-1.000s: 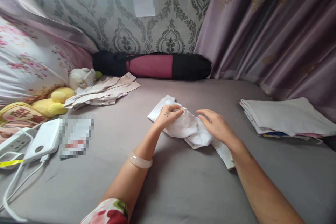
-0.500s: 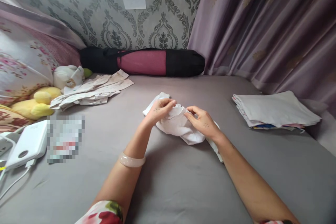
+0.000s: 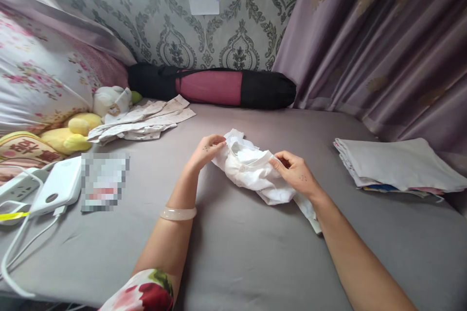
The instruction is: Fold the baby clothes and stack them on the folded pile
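Observation:
A crumpled white garment (image 3: pixel 255 175) lies bunched on the grey bed sheet (image 3: pixel 233 252), its neckline or opening facing up between my hands. My left hand (image 3: pixel 207 149) pinches its left edge between thumb and fingers. On the other side my right hand (image 3: pixel 295 170) grips the rim of the opening. A narrow white piece, perhaps a sleeve, trails out beneath my right wrist. A white bangle (image 3: pixel 178 214) circles my left forearm.
Folded cloths (image 3: pixel 397 165) form a stack at right. Patterned pale clothing (image 3: pixel 142 121) lies back left, beside plush toys (image 3: pixel 69 136). A power bank (image 3: pixel 60 184), power strip (image 3: pixel 22 184), cables and a blurred packet (image 3: pixel 105 182) sit left. A long black-and-pink bag (image 3: pixel 211 87) lines the wall.
My hands have moved apart, the left one going left, and the garment's opening is spread wider. The whole view has shifted slightly, so the surroundings appear farther right.

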`<state>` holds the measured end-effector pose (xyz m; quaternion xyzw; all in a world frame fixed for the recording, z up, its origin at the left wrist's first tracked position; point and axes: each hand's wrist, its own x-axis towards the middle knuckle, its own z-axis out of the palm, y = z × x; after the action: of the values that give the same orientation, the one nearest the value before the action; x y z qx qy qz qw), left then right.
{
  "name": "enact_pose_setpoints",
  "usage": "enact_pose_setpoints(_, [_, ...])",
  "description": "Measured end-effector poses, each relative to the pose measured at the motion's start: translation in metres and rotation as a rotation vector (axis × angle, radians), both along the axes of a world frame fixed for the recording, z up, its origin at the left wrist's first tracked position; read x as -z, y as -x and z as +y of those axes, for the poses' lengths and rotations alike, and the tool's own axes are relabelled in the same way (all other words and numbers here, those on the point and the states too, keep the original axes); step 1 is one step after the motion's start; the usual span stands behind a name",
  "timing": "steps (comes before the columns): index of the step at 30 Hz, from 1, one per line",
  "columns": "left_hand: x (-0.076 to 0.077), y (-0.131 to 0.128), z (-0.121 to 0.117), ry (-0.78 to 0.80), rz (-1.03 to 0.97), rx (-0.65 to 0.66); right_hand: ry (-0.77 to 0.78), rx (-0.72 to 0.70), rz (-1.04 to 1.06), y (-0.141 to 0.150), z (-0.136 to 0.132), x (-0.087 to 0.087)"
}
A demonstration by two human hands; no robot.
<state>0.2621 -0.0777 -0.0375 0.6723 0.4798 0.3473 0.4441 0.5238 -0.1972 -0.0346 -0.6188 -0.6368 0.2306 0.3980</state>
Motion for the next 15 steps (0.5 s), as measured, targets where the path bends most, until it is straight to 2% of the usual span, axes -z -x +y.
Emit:
enact_pose_setpoints(7, [0.015, -0.008, 0.004, 0.016, 0.088, 0.113, 0.002, -0.021, 0.027, -0.005, 0.002, 0.004])
enact_pose_setpoints(12, [0.022, -0.008, 0.006, 0.019, 0.1, 0.07, -0.024, -0.023, 0.063, -0.009, 0.006, 0.014])
enact_pose_setpoints(15, [0.021, -0.007, 0.004, 0.021, 0.034, 0.037, -0.056, 0.003, 0.02, -0.011, 0.006, 0.016])
